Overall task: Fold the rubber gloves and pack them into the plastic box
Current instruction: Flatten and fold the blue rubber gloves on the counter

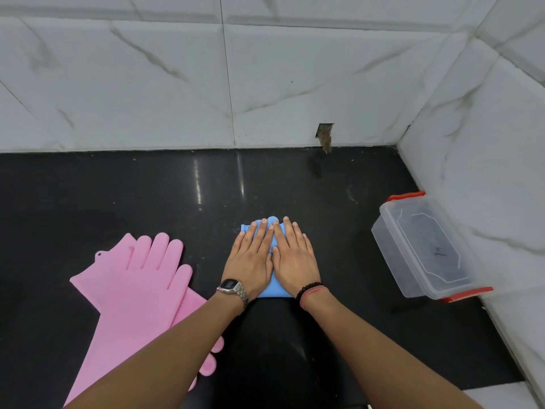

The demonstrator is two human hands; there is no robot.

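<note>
- Two bare forearms, no sleeves in view, entering from the near edge.
- On the left wrist, a silver metal wristwatch with a rectangular dark digital face and a linked metal band.
- On the right wrist, a bracelet of round black beads, worn on the far side, toward the hand.
- Just near of the beads, a thin reddish-orange thread band wrapped round the same wrist.
- Left hand and right hand both bare: no rings visible, nails short and unpainted.
</note>
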